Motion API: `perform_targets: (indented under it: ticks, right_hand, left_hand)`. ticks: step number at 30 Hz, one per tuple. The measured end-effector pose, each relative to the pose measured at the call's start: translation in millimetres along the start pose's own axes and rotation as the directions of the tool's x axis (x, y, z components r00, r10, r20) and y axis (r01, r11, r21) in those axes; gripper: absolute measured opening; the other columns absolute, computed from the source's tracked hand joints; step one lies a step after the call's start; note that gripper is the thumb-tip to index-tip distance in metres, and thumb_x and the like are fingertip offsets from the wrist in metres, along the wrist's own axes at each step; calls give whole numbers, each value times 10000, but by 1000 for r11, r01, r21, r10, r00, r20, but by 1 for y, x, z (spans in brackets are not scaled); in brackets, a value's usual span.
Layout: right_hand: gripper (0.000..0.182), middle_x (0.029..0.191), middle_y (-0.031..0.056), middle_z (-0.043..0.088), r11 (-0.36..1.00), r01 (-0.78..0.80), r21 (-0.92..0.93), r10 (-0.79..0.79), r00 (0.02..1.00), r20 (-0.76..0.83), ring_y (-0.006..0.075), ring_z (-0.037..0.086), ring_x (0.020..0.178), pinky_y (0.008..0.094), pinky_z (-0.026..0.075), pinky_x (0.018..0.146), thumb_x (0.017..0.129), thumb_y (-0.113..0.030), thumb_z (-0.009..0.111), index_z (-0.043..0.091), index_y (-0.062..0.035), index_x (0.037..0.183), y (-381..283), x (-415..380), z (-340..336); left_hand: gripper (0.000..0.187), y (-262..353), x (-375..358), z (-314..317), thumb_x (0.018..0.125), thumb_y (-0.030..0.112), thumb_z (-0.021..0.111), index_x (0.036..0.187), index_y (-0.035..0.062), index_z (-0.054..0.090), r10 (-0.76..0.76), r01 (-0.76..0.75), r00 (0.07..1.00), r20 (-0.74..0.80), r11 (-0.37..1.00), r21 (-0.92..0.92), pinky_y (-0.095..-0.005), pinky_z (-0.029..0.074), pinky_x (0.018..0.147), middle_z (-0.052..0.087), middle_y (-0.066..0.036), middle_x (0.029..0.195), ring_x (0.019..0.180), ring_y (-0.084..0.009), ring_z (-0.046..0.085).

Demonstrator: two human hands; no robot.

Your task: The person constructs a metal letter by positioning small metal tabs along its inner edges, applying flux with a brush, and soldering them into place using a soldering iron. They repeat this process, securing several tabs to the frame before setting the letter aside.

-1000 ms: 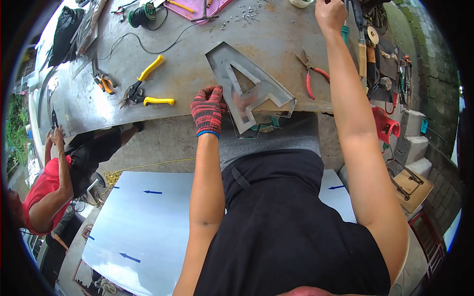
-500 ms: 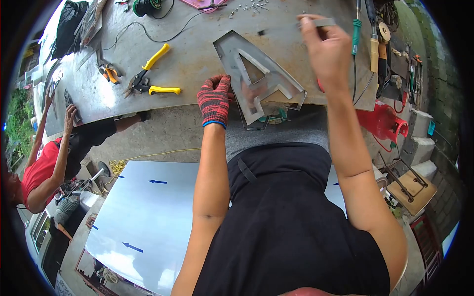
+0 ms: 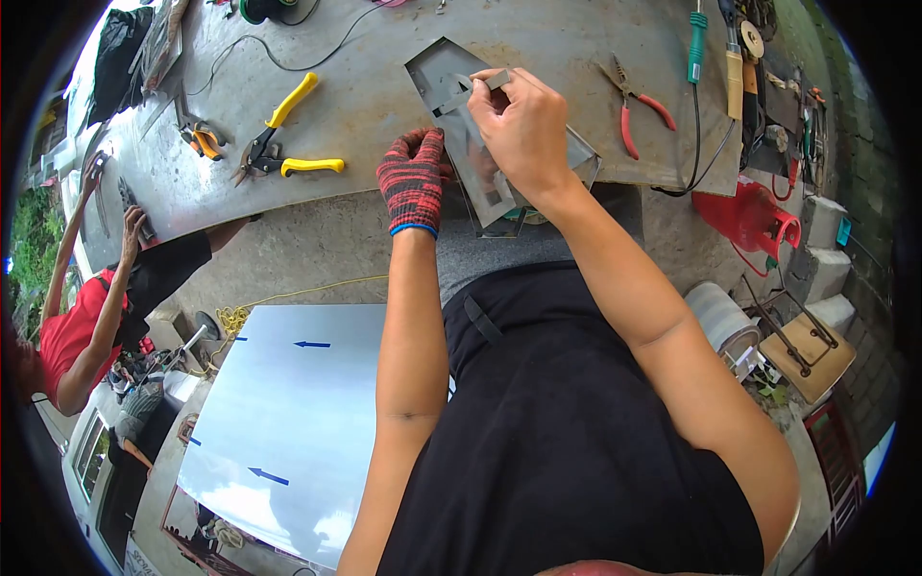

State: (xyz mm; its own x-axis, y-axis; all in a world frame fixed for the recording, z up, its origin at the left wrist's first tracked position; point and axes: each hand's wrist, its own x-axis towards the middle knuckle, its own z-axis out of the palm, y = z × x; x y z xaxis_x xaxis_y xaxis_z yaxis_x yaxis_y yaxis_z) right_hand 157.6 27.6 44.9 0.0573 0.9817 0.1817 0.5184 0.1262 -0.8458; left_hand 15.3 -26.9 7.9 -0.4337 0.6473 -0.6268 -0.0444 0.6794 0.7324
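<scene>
A hollow sheet-metal letter A with raised side walls lies at the near edge of the metal table. My left hand, in a red and black knit glove, is closed on the letter's left wall; its fingertips are partly hidden. Bare and pinched, my right hand is over the letter, holding a thin grey metal strip. The strip's dark end rests at or just above the letter's left wall; contact is hard to tell. My right hand covers part of the letter.
Yellow-handled snips and orange-handled pliers lie left; red-handled pliers lie right. A green-handled soldering iron is at the right edge. Behind me is a sheet with blue arrows. A person in red works at left.
My right hand has moved left and down with the strip, from beside the letter to over it. The red-handled pliers have come into view. My left hand keeps its hold.
</scene>
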Motion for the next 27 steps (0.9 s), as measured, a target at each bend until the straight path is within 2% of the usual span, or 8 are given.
perform_targets:
  ticks: [17,19,27]
  right_hand:
    - [89,791,167,708,1000,16,-12,-17,998,-54,306,698,646,386,549,609,841,-56,724,735,10,899,-2,-6,6]
    - [83,795,164,710,999,17,-44,-19,999,-33,309,702,659,388,554,620,843,-54,722,733,11,892,-2,-1,4]
    - [81,796,155,709,998,58,-31,-59,998,-26,314,697,666,387,556,616,841,-58,722,734,6,888,-1,1,3]
  left_hand:
    - [295,3,-2,-1,951,249,745,1115,5,721,0,0,1000,16,1000,-7,-291,552,554,723,-81,845,602,-132,653]
    - [401,2,0,-1,941,263,756,1209,-26,679,-11,11,999,35,1000,3,-302,556,572,726,-108,952,631,-160,676]
    - [419,4,-2,-2,942,275,759,1219,-28,675,-10,10,999,36,1000,22,-301,559,572,731,-113,962,638,-160,681]
